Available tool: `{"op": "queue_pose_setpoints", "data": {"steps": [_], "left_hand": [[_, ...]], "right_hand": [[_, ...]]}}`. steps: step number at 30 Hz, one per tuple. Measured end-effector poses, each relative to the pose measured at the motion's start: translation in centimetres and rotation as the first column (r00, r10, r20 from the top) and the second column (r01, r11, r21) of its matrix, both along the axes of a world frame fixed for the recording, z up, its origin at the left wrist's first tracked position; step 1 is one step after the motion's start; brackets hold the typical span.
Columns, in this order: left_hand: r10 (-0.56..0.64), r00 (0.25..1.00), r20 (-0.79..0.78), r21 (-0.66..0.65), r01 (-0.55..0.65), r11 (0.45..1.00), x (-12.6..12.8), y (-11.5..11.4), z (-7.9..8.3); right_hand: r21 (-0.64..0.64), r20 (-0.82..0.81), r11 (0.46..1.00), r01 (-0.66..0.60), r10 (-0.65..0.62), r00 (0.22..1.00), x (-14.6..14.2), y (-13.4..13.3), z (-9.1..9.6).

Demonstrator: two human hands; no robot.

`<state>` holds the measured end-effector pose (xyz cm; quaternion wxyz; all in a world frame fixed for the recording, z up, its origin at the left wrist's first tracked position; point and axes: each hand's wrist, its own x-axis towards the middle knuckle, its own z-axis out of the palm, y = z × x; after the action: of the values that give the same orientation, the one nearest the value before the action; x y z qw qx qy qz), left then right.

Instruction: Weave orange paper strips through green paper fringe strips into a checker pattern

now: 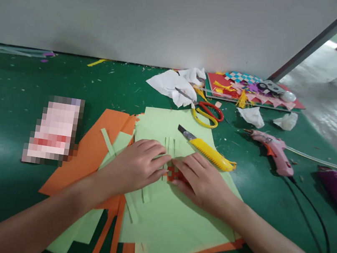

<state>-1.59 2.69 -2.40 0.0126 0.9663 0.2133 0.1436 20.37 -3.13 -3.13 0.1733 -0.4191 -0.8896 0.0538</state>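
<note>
A small piece of woven orange and light-green paper strips (171, 172) lies on a light-green paper sheet (184, 230), partly hidden by my fingers. My left hand (140, 164) is closed at its left edge, with a thin strip of green paper between thumb and fingertips. From the right, my right hand (201, 178) has its bent fingers pressed on the weave, gripping it. Loose ends of green strips stick out beyond the weave. Just above my right hand rests a yellow utility knife (209, 150), its blade pointing up and left.
Orange paper (89, 148) and cut strips lie on the left, beside a blurred-out phone-like object (54, 130). Scissors (207, 111) touch crumpled white tissue (174, 87) behind the sheet. A pink glue gun (274, 151) with a cord lies right. Craft pieces cover a red board (216, 83).
</note>
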Motion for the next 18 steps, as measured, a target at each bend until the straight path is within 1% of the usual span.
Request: {"op": "queue_pose_setpoints", "data": {"steps": [6,10,15,18], "left_hand": [[0.003,1.000,-0.007,-0.007,-0.003,1.000,0.04,-0.01,0.02],[0.006,1.000,-0.006,0.011,-0.006,1.000,-0.25,0.04,0.02],[-0.040,0.999,0.010,0.015,0.039,0.999,-0.55,0.19,0.04],[-0.041,0.999,0.002,0.012,0.041,0.999,-0.49,0.21,0.03]], "right_hand": [[0.009,-0.012,1.000,-0.002,0.002,1.000,-0.06,0.11,0.19],[-0.005,-0.024,1.000,-0.004,0.004,1.000,0.03,0.07,0.23],[-0.002,-0.035,1.000,0.000,0.000,0.999,0.09,0.01,0.20],[0.003,-0.033,1.000,-0.001,0.001,0.999,0.02,0.03,0.21]]}}
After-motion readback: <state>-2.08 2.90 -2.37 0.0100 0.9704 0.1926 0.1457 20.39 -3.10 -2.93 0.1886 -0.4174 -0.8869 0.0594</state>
